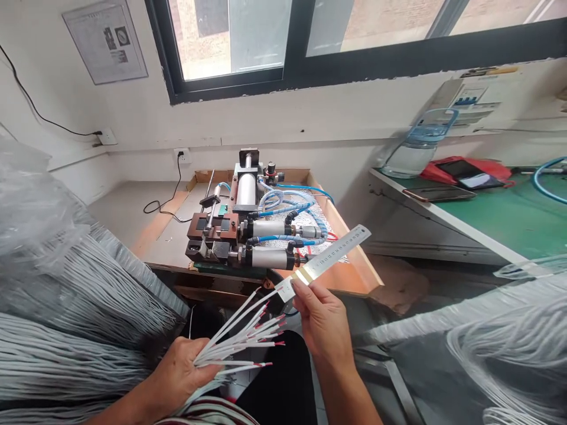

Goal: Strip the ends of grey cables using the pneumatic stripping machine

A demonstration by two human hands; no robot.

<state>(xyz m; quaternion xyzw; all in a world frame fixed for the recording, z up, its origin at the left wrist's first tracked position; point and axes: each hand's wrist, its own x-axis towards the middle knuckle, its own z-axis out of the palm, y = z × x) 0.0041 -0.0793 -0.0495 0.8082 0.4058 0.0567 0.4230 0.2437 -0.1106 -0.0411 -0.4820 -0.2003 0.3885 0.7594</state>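
Note:
My left hand (186,369) is closed round a bundle of white cables (237,337), whose ends fan out to the right with short red and pale wire tips. In my right hand (325,321) is a metal ruler (339,254), pinched near its lower end and slanting up to the right. One cable from the bundle reaches up to the ruler's lower end, by my right thumb and fingers. Whether that cable is pinched too is hard to see. Just beyond the hands, a pneumatic machine (266,227) with silver cylinders and blue hoses sits on the bench.
Long white cables (57,348) hang over a plastic-wrapped rack at the left, and more cables (527,348) lie at the right. A green-topped table (522,218) holds a water jug (414,147), a phone (438,193) and a red bag (487,167). A wooden edge (349,248) borders the machine.

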